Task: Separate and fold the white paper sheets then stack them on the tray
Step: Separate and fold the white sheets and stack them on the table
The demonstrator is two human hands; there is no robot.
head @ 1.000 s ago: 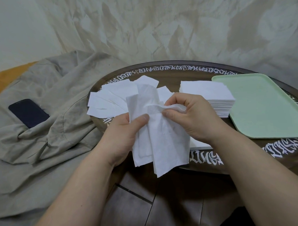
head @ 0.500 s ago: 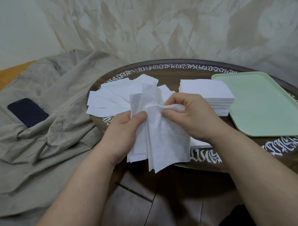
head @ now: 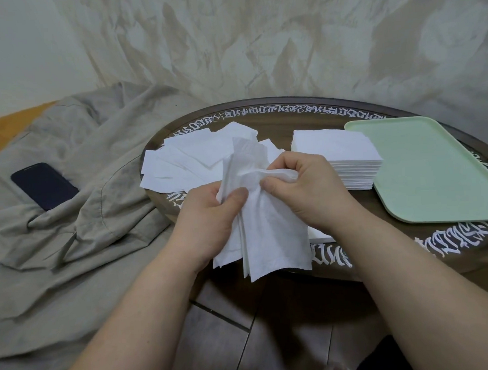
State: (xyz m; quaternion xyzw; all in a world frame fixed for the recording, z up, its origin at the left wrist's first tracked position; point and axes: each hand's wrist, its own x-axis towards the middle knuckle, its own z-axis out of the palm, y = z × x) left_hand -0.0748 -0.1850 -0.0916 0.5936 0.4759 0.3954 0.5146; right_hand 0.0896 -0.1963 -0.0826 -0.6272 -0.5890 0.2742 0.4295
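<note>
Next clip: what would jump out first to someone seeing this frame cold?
Dead centre, the left hand and right hand both pinch a crumpled white paper sheet hanging over the near table edge. Behind them lie a loose scatter of white sheets on the left and a neat stack of sheets beside the pale green tray, which holds nothing. Far left, a dark phone rests on beige cloth.

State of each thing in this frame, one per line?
Left hand: pinches held sheets.
Right hand: pinches a ply of them.
Held sheets: crumpled, partly separated.
Neat stack: squared, on table.
Loose sheets: scattered, overlapping.
Tray: holds no sheets.
Phone: screen dark, on cloth.
</note>
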